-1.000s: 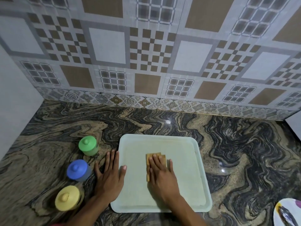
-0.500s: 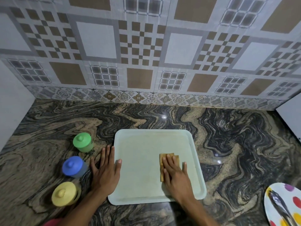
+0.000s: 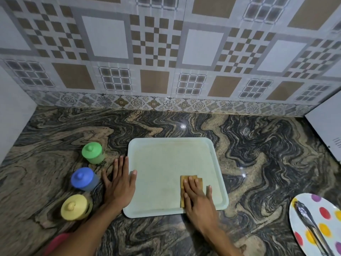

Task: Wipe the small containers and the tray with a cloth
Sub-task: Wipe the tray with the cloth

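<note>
A pale square tray (image 3: 166, 159) lies flat on the marbled counter. My right hand (image 3: 198, 198) presses a folded tan cloth (image 3: 183, 189) flat onto the tray's near right part, fingers straight. My left hand (image 3: 119, 183) lies flat on the counter against the tray's left rim, its thumb resting on the rim. Three small lidded containers stand in a row left of the tray: green (image 3: 92, 152) farthest, blue (image 3: 83, 179) in the middle, yellow (image 3: 75, 207) nearest.
A white plate with coloured dots (image 3: 319, 215) holds metal tongs (image 3: 310, 224) at the near right. A white appliance (image 3: 328, 126) stands at the right edge and a white wall (image 3: 13, 115) at the left. A patterned tiled wall rises behind the counter.
My right hand has slid the cloth from the tray's middle toward its right side and nearer edge. My left hand has kept its place at the left rim.
</note>
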